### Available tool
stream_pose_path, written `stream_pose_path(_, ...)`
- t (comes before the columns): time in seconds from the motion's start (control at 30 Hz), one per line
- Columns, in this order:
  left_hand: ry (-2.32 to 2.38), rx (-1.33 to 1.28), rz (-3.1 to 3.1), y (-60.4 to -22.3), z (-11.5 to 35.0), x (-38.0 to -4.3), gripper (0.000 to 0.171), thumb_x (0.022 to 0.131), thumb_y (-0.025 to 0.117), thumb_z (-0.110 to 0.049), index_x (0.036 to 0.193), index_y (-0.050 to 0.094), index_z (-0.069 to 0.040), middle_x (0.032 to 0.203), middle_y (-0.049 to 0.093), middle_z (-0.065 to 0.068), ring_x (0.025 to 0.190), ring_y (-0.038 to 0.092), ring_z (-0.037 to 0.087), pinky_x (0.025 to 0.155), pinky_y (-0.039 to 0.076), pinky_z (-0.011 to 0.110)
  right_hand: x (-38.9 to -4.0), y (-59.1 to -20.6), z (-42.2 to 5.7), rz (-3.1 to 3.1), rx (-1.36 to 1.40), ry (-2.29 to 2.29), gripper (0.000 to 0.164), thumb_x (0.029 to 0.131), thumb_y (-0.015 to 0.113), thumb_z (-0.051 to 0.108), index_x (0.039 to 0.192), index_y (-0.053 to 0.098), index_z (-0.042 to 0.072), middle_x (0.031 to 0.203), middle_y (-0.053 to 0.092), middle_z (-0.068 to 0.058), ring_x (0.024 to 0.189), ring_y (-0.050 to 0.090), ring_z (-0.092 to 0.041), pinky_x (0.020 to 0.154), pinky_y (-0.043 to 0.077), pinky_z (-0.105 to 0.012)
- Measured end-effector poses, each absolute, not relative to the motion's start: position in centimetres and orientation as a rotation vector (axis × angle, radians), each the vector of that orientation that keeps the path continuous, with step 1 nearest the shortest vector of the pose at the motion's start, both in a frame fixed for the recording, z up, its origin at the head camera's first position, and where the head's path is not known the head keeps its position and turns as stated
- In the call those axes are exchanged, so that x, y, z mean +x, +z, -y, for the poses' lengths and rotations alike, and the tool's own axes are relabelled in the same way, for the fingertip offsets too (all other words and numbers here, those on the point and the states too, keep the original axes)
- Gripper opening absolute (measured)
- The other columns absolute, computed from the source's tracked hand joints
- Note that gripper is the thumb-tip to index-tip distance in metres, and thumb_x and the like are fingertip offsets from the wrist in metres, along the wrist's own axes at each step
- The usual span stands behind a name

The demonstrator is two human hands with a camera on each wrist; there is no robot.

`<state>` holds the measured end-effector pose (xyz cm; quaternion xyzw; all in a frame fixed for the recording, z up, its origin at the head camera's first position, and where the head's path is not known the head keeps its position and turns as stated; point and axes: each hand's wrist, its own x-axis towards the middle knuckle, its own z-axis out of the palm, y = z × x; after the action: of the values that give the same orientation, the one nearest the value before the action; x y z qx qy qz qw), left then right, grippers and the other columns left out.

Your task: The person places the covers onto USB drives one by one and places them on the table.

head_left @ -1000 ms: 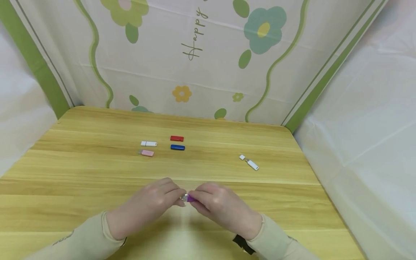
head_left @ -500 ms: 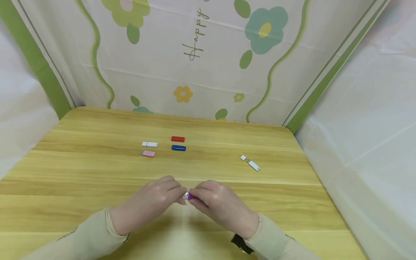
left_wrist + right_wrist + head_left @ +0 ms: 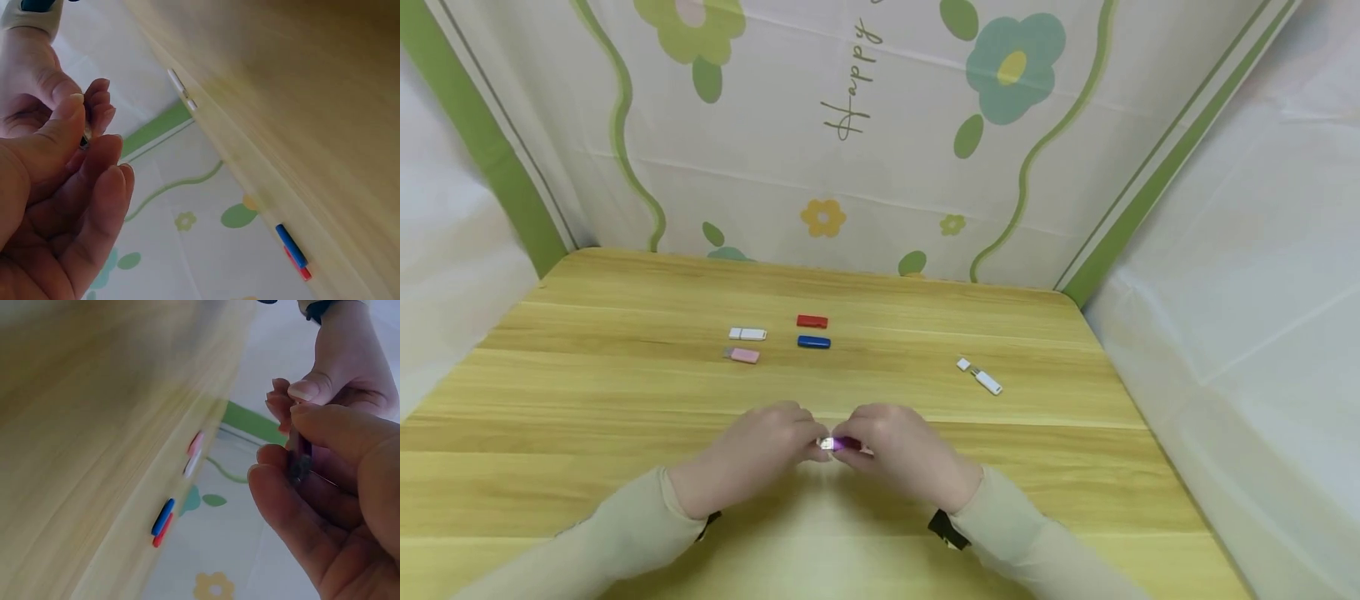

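Observation:
In the head view, a purple USB stick (image 3: 847, 444) with a bright, shiny end is held between both hands, above the table. My left hand (image 3: 760, 454) pinches the shiny end between thumb and fingers. The purple body is gripped by my right hand (image 3: 904, 454); in the right wrist view the stick (image 3: 300, 450) looks dark between thumb and curled fingers. Fingertips of both hands nearly meet. Only a small dark bit of the stick (image 3: 84, 141) shows in the left wrist view. Whether the shiny end is a connector or a clear cap, I cannot tell.
On the wooden table (image 3: 625, 400) lie a white USB stick (image 3: 748, 334), a pink one (image 3: 744, 356), a red one (image 3: 812, 322) and a blue one (image 3: 814, 342). Right of them is an uncapped white stick (image 3: 988, 382) beside its small cap (image 3: 963, 364). A flowered curtain (image 3: 760, 167) hangs behind.
Both hands have moved slightly away from me with the purple USB stick between them. More of the stick's body shows by the right fingers. The sticks on the table stay put.

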<state>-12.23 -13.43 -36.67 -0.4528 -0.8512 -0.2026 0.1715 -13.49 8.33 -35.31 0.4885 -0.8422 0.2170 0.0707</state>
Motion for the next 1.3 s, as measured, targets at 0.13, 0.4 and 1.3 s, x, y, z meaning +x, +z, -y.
stream_pose_path(0.13,-0.580,-1.206,2.567,-37.2,13.5,-13.8,0.015,0.084,0.078,-0.021,0.087,0.075,-0.007,0.076,0.067,-0.004,0.067,0.059,0.008,0.061,0.052,0.022,-15.2,-35.7,-8.2,2.646,1.417,0.660,0.009,0.088,0.076,0.012,0.095,0.077,0.006,0.083,0.069,0.000,0.071,0.061,-0.006,0.064,0.045,-0.008)
stream_pose_path(0.4,-0.575,-1.114,2.778,-38.4,13.2,-18.3,0.008,0.084,0.080,-0.016,0.081,0.074,-0.013,0.072,0.062,-0.010,0.062,0.048,0.005,0.058,0.044,0.022,-19.1,-36.3,-7.3,2.845,1.337,0.626,0.009,0.089,0.076,0.011,0.095,0.076,0.005,0.088,0.068,-0.003,0.078,0.063,-0.013,0.068,0.049,-0.015)
stream_pose_path(1.3,-0.630,-1.034,3.040,-39.8,12.9,-25.4,0.035,0.082,0.080,-0.010,0.057,0.058,-0.017,0.055,0.033,-0.012,0.056,0.032,0.008,0.053,0.028,0.024,-25.7,-39.4,-4.1,3.076,1.153,0.675,0.007,0.085,0.079,0.013,0.079,0.077,0.009,0.074,0.070,0.001,0.063,0.052,-0.006,0.061,0.045,-0.016)
